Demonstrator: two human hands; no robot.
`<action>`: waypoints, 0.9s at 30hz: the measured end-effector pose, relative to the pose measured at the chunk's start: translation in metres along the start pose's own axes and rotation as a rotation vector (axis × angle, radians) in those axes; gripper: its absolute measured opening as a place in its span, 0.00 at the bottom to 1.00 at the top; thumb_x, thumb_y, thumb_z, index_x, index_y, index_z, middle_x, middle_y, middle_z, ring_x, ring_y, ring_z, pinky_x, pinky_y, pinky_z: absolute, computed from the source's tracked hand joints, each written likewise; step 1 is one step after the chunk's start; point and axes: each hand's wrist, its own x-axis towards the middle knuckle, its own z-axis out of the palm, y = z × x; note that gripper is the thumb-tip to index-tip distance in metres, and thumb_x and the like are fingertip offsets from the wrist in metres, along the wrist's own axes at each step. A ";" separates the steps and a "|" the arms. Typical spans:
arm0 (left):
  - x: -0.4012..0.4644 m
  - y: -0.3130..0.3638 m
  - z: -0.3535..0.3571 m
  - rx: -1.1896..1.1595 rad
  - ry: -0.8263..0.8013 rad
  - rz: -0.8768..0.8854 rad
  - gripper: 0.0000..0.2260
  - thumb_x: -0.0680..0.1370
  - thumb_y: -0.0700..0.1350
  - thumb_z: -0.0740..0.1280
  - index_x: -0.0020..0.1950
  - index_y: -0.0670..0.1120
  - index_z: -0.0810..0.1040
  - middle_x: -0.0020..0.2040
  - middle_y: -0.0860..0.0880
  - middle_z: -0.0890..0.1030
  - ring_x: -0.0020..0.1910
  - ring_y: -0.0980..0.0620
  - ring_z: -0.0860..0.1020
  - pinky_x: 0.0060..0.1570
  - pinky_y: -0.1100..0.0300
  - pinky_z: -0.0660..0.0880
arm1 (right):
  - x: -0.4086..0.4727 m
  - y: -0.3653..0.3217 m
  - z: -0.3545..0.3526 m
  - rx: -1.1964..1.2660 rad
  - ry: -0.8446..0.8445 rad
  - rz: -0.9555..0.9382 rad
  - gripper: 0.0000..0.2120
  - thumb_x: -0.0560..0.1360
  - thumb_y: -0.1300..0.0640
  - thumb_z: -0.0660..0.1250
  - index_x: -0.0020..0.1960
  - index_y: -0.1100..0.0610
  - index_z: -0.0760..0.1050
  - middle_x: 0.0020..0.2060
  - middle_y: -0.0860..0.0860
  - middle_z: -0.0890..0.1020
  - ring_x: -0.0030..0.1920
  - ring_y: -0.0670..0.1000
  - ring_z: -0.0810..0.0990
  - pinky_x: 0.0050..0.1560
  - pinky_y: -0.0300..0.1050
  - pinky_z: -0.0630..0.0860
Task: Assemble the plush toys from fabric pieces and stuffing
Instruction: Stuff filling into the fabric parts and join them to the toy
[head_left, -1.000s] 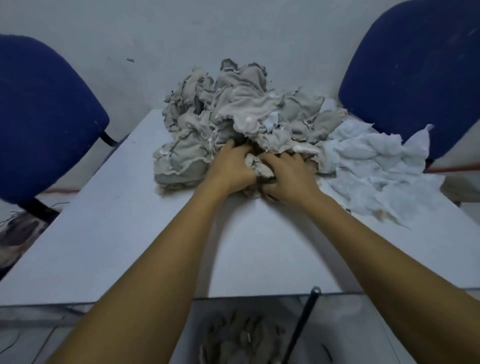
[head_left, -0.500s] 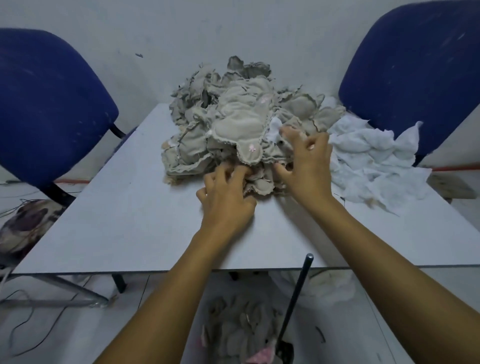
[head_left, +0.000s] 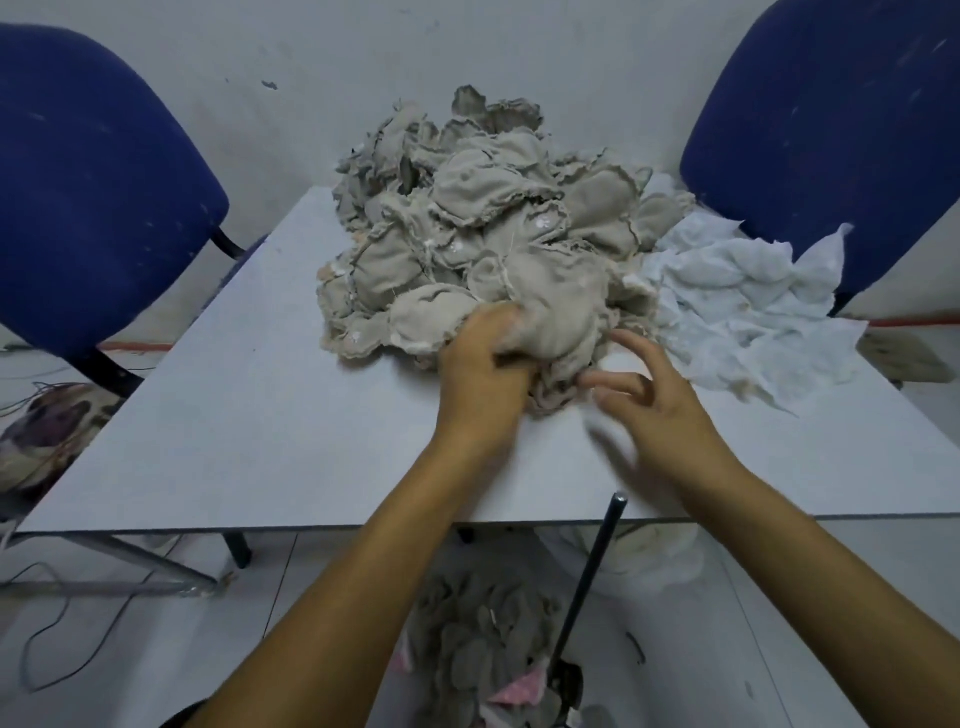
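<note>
Fabric pieces (head_left: 483, 228) — a heap of frayed beige shapes — lie on the table (head_left: 260, 415), just beyond both hands. Left hand (head_left: 480, 374) grips the nearest piece at the heap's front edge, fingers curled into the cloth. Right hand (head_left: 649, 400), beside it, hovers with fingers spread and loosely bent, blurred, holding nothing. White stuffing (head_left: 737, 306) lies past the right hand; blue chairs (head_left: 98, 202) flank the table.
</note>
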 end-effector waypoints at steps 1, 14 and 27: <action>-0.002 -0.002 0.000 0.181 -0.150 0.288 0.07 0.72 0.33 0.67 0.37 0.43 0.79 0.45 0.48 0.81 0.45 0.52 0.78 0.46 0.57 0.74 | 0.002 -0.003 -0.003 0.220 0.009 0.117 0.17 0.81 0.57 0.64 0.68 0.46 0.73 0.56 0.52 0.84 0.56 0.49 0.83 0.56 0.44 0.78; -0.016 -0.018 -0.005 0.648 -0.651 -0.009 0.10 0.78 0.43 0.66 0.59 0.50 0.78 0.52 0.49 0.73 0.52 0.51 0.74 0.54 0.54 0.72 | 0.000 0.023 -0.027 -0.791 0.043 -0.428 0.23 0.73 0.61 0.74 0.64 0.45 0.77 0.63 0.52 0.67 0.58 0.54 0.69 0.54 0.47 0.72; -0.013 -0.021 0.002 0.703 -0.628 -0.046 0.19 0.79 0.38 0.62 0.64 0.55 0.79 0.48 0.49 0.70 0.50 0.48 0.72 0.51 0.56 0.70 | -0.001 0.029 -0.026 -1.194 0.052 -0.429 0.19 0.76 0.56 0.66 0.66 0.47 0.74 0.61 0.57 0.68 0.57 0.62 0.66 0.39 0.51 0.71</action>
